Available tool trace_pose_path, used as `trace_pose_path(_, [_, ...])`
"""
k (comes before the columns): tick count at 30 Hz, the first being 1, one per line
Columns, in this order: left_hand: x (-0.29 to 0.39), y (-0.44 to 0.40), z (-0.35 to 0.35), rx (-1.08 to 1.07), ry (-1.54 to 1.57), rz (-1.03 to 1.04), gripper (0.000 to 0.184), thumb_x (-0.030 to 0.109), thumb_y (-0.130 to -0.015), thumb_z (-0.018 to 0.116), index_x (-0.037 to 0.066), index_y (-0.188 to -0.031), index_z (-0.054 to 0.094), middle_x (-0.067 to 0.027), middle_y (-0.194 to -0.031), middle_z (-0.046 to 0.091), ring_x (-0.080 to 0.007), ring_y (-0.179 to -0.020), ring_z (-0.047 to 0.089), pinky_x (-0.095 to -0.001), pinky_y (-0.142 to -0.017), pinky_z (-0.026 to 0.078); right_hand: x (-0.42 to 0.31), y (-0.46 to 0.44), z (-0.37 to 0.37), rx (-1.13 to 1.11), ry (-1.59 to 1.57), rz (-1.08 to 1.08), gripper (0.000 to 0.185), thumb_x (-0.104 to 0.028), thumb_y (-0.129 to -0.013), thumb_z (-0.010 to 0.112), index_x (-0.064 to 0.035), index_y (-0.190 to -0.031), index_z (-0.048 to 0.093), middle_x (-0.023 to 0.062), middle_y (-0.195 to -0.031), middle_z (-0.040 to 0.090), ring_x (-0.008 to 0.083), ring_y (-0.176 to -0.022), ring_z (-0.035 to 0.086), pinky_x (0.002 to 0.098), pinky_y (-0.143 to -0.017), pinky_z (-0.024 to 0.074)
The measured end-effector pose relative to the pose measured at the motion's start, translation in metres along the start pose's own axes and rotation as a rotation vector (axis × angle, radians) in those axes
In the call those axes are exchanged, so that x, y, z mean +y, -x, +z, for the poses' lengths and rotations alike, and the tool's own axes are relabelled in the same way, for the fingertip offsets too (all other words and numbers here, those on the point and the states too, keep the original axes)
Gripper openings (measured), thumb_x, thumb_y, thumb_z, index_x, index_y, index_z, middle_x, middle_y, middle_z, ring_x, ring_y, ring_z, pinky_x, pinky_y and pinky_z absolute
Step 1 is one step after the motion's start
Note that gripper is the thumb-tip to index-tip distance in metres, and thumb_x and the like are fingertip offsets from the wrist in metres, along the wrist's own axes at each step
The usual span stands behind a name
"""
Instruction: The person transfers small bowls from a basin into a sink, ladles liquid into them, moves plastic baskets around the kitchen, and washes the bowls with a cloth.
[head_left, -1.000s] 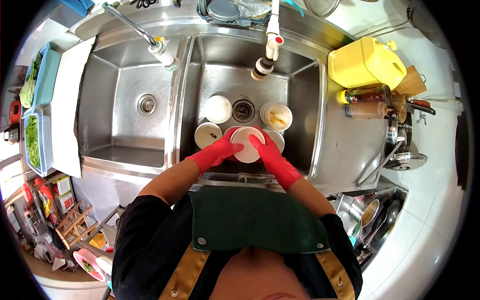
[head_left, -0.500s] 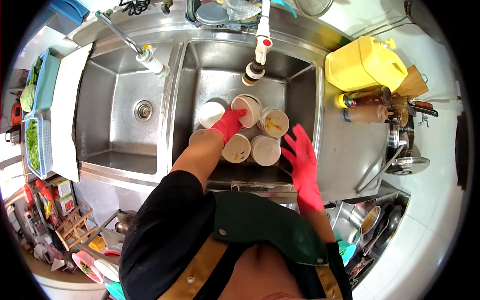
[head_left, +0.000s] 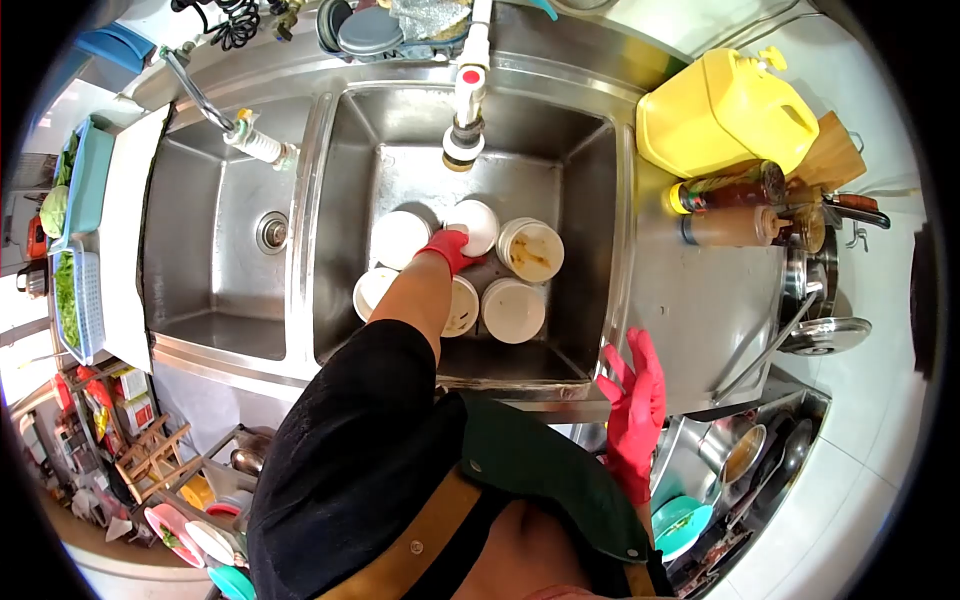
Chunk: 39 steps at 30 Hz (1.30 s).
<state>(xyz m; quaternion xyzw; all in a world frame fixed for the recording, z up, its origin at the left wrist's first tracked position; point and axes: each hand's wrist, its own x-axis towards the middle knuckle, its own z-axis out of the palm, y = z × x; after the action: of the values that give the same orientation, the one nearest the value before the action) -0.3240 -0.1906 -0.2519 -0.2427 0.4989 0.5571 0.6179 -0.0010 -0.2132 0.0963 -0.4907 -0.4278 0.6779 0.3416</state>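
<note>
In the right sink basin, my left hand (head_left: 447,248), in a red rubber glove, grips the lower-left side of a white bowl (head_left: 474,224). Part of its fingers is hidden at the bowl. Around it stand more white bowls, some stacked: one (head_left: 400,238) to the left, a stained stack (head_left: 531,251) to the right, and another stack (head_left: 513,311) nearer me. Two others, a bowl (head_left: 372,291) and a dirty bowl (head_left: 461,308), are partly covered by my forearm. My right hand (head_left: 635,400), gloved in red too, hangs by the sink's front right corner, fingers spread, holding nothing.
A white tap (head_left: 468,110) reaches over the right basin; a second faucet (head_left: 262,142) overhangs the left basin (head_left: 225,265). On the right counter are a yellow jug (head_left: 715,115) and sauce bottles (head_left: 730,190). Pans (head_left: 735,450) sit below at right.
My right hand has moved back from beside the bowls to the front edge of the sink. The bowl in my left hand, tilted before, now sits flatter. The view has shifted slightly.
</note>
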Motion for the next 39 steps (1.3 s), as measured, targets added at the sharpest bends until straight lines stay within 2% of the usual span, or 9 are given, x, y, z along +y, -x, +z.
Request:
trace_pose_path(15, [0.016,0.059,0.035,0.133,-0.670,0.269,0.049,0.025,-0.091,0.061,0.006,-0.136,0.052,-0.0122,-0.117,0.062,-0.0260,-0.077,0.061,-0.0419,-0.067,0.053,-0.022,-0.007,0.001,-0.172,0.200,-0.001,0.052,-0.033,-0.104,0.045,-0.0042,-0.148,0.037,0.0102,-0.152,0.039,0.0271,-0.127,0.053,0.0335,-0.092,0.0502])
trace_pose_path(20, [0.043,0.167,0.022,0.081,-0.729,0.592,0.050,0.031,-0.091,0.065,0.005,-0.133,0.057,-0.0099,-0.110,0.068,-0.0201,-0.063,0.063,-0.0339,-0.062,0.053,-0.039,-0.009,0.056,-0.345,0.249,-0.043,0.053,-0.034,-0.105,0.042,-0.0051,-0.149,0.034,0.0089,-0.153,0.038,0.0258,-0.129,0.051,0.0342,-0.095,0.0482])
trace_pose_path(22, [0.075,0.291,0.004,0.115,-0.673,0.632,0.051,0.024,-0.092,0.066,0.004,-0.137,0.053,-0.0074,-0.112,0.066,-0.0156,-0.086,0.063,-0.0304,-0.076,0.052,-0.041,-0.007,0.087,-0.428,0.220,-0.038,0.052,-0.033,-0.106,0.040,-0.0065,-0.150,0.034,0.0080,-0.154,0.036,0.0237,-0.130,0.050,0.0324,-0.095,0.0465])
trace_pose_path(24, [0.090,0.315,-0.072,-0.004,-0.289,0.875,0.047,0.024,-0.095,0.064,0.000,-0.134,0.053,-0.0118,-0.114,0.066,-0.0162,-0.101,0.062,-0.0301,-0.087,0.051,-0.043,0.002,0.125,-0.506,0.247,-0.041,0.051,-0.032,-0.106,0.038,-0.0067,-0.150,0.033,0.0077,-0.154,0.036,0.0236,-0.129,0.050,0.0318,-0.096,0.0459])
trace_pose_path(28, [0.097,0.444,-0.232,0.109,0.354,1.014,0.049,0.032,-0.102,0.051,-0.006,-0.134,0.047,-0.0181,-0.118,0.064,-0.0245,-0.106,0.064,-0.0303,-0.093,0.052,-0.020,0.018,0.206,-0.797,0.221,0.012,0.056,-0.038,-0.105,0.038,-0.0086,-0.151,0.031,0.0087,-0.155,0.035,0.0256,-0.129,0.051,0.0330,-0.094,0.0474])
trace_pose_path(34, [-0.029,0.571,-0.489,0.230,1.155,1.264,0.062,0.042,-0.104,0.039,-0.009,-0.140,0.036,-0.0280,-0.135,0.051,-0.0368,-0.123,0.055,-0.0386,-0.099,0.051,0.042,0.132,0.365,-1.138,0.265,0.180,0.057,-0.042,-0.104,0.037,-0.0079,-0.150,0.033,0.0117,-0.153,0.036,0.0271,-0.126,0.053,0.0338,-0.096,0.0445])
trace_pose_path(35, [-0.052,0.585,-0.525,0.209,1.271,1.282,0.063,0.043,-0.104,0.038,-0.009,-0.140,0.035,-0.0286,-0.137,0.050,-0.0380,-0.124,0.054,-0.0403,-0.101,0.051,0.048,0.163,0.392,-1.172,0.343,0.142,0.065,-0.053,-0.102,0.037,-0.0104,-0.151,0.032,0.0103,-0.153,0.037,0.0264,-0.130,0.049,0.0355,-0.099,0.0424])
trace_pose_path(38, [-0.120,0.609,-0.616,0.178,1.643,1.296,0.064,0.041,-0.104,0.041,-0.008,-0.143,0.032,-0.0279,-0.142,0.045,-0.0427,-0.130,0.047,-0.0445,-0.105,0.047,0.080,0.246,0.460,-1.335,0.386,0.092,0.067,-0.053,-0.101,0.040,-0.0096,-0.151,0.031,0.0104,-0.154,0.036,0.0268,-0.131,0.048,0.0357,-0.100,0.0414])
trace_pose_path(39, [-0.141,0.616,-0.639,0.152,1.630,1.323,0.064,0.042,-0.104,0.040,-0.006,-0.145,0.030,-0.0283,-0.144,0.042,-0.0436,-0.132,0.045,-0.0461,-0.106,0.045,0.089,0.277,0.473,-1.473,0.487,-0.124,0.069,-0.054,-0.100,0.042,-0.0085,-0.151,0.030,0.0105,-0.154,0.035,0.0268,-0.131,0.048,0.0353,-0.100,0.0416])
